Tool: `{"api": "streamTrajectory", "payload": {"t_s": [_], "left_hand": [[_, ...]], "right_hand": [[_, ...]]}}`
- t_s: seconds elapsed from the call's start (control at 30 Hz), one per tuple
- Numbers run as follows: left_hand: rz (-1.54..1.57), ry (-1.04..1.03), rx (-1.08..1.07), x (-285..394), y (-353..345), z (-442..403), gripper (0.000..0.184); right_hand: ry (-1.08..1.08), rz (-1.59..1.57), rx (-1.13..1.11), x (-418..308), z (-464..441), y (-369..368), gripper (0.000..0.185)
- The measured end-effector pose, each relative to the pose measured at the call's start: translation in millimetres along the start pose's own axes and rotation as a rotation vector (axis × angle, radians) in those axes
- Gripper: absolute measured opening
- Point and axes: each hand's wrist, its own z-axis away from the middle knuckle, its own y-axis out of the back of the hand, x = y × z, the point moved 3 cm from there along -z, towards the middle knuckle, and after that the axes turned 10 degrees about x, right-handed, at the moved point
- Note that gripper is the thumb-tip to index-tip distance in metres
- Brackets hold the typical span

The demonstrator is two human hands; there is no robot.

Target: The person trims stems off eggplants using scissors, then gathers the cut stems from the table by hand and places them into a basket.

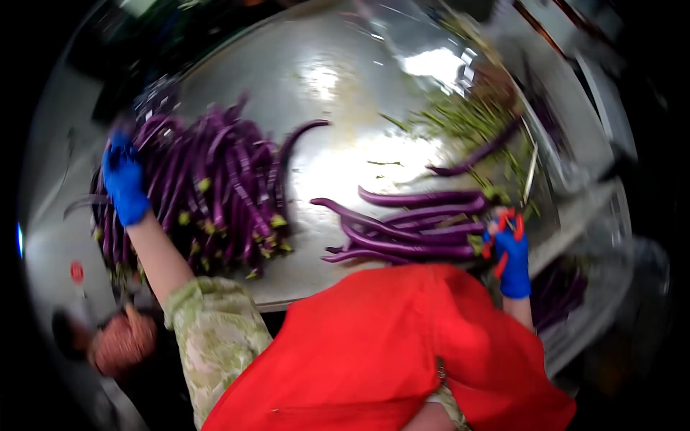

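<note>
My left hand (125,179), in a blue glove, reaches to the left edge of a big pile of long purple eggplants (223,172). Its fingers are smeared by motion, so I cannot tell whether they grip one. On the right, my blue-gloved right hand (514,262) is closed around red-handled scissors (502,264), whose blades I cannot make out. It is beside the stem ends of a smaller group of eggplants (410,228) lying roughly parallel on the metal table (316,93). A single eggplant (478,152) lies farther back.
Green stem trimmings (460,118) are scattered at the back right, near clear plastic (431,50). A crate (589,237) with more eggplants (560,291) stands beyond the table's right edge. Another person's hand (126,341) is at lower left.
</note>
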Motion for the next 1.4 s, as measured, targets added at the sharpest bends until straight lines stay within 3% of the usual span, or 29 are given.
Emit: {"api": "streamTrajectory", "payload": {"t_s": [0.03,0.07,0.13,0.17,0.2,0.27,0.33,0.4,0.47,0.53,0.57,0.6,0.67,0.7,0.73,0.87,0.93,1.0,1.07,1.1,1.13,1.2,1.3,1.4], "left_hand": [[-0.167,-0.108,0.096,-33,2,-11,0.030],[-0.277,-0.070,0.147,-78,-42,4,0.029],[-0.558,0.172,0.154,-187,-140,51,0.028],[-0.659,0.319,0.086,-234,-174,70,0.029],[-0.789,0.367,-0.189,-276,-196,81,0.031],[-0.821,0.412,-0.435,-352,-238,100,0.031],[-0.721,0.285,-0.612,-431,-281,112,0.036],[-0.844,0.195,-0.684,-485,-334,122,0.042],[-1.124,0.016,-0.747,-539,-366,122,0.046],[-1.330,-0.007,-0.881,-567,-388,126,0.043],[-1.436,-0.016,-0.948,-577,-393,130,0.041],[-1.442,-0.005,-0.932,-581,-397,131,0.024],[-1.383,0.057,-0.844,-577,-399,123,0.019],[-1.356,-0.051,-0.857,-565,-400,114,0.018],[-1.328,-0.160,-0.863,-550,-399,103,0.018],[-1.445,-0.202,-0.911,-430,-379,118,0.017],[-1.586,0.233,-1.028,-404,-348,132,0.024],[-1.562,0.340,-1.199,-427,-280,149,0.037],[-1.185,0.301,-1.236,-441,-241,177,0.049],[-1.089,0.393,-1.118,-431,-251,190,0.054],[-1.106,0.317,-1.077,-443,-243,193,0.056],[-1.148,0.355,-1.040,-449,-250,194,0.059],[-1.330,0.779,-1.076,-456,-263,193,0.051],[-1.358,0.607,-1.041,-457,-261,196,0.046]], "right_hand": [[0.032,-0.022,0.069,0,5,9,0.038],[0.070,-0.045,0.111,0,6,16,0.039],[0.075,-0.117,0.187,3,9,28,0.042],[0.051,-0.110,0.215,2,14,31,0.044],[0.057,-0.084,0.252,5,14,35,0.045],[0.049,-0.122,0.296,6,19,39,0.045],[0.046,-0.139,0.306,9,23,39,0.046],[0.035,-0.144,0.339,12,26,38,0.046],[0.012,-0.117,0.354,14,30,39,0.050],[-0.028,-0.127,0.370,14,37,39,0.049],[-0.028,-0.107,0.383,15,41,41,0.047],[-0.013,-0.090,0.401,16,44,44,0.047],[0.009,-0.076,0.448,16,49,50,0.047],[0.003,-0.106,0.455,22,48,56,0.047],[0.051,-0.149,0.416,26,47,60,0.048],[0.041,-0.142,0.381,25,44,52,0.043],[0.070,-0.142,0.338,25,40,48,0.043],[0.061,-0.157,0.314,28,39,46,0.045],[0.025,-0.147,0.300,29,41,43,0.049],[0.022,-0.139,0.295,29,43,41,0.049],[0.021,-0.133,0.293,28,44,40,0.049],[0.021,-0.117,0.288,26,47,38,0.050],[0.031,-0.141,0.324,25,50,39,0.044],[0.032,-0.167,0.376,29,52,42,0.042]]}}
